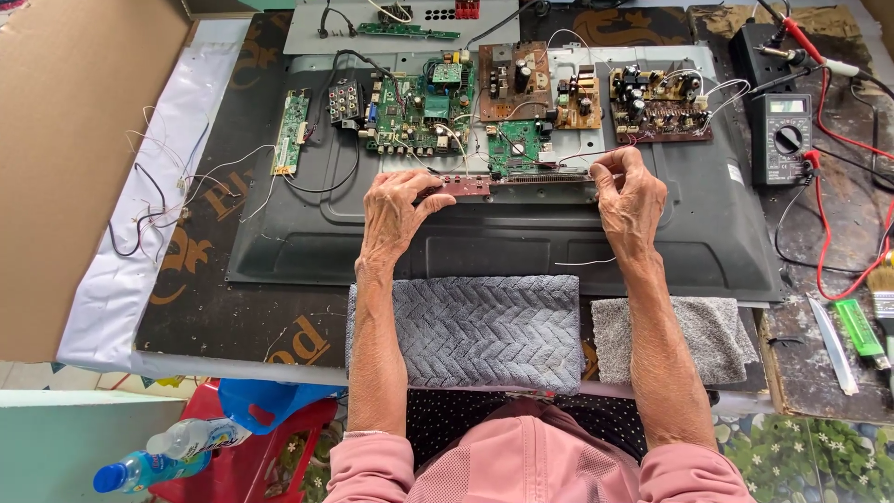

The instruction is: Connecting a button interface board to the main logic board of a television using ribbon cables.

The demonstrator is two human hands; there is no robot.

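A flat-screen television lies face down, its dark back panel [521, 242] open, with several green and brown circuit boards [424, 107] exposed along the top. A long narrow strip board [521, 184] runs across the panel's middle. My left hand [396, 214] grips the strip's left end, fingers curled over its reddish part. My right hand [629, 191] pinches the strip's right end. Both forearms rest over grey towels [489, 331] at the table's front edge.
A multimeter [780, 138] with red and black leads sits at the right. A green lighter [859, 326], a brush and a blade lie at the far right. Loose wires [154, 200] trail at the left beside a cardboard sheet [74, 140]. Plastic bottles [172, 452] lie below.
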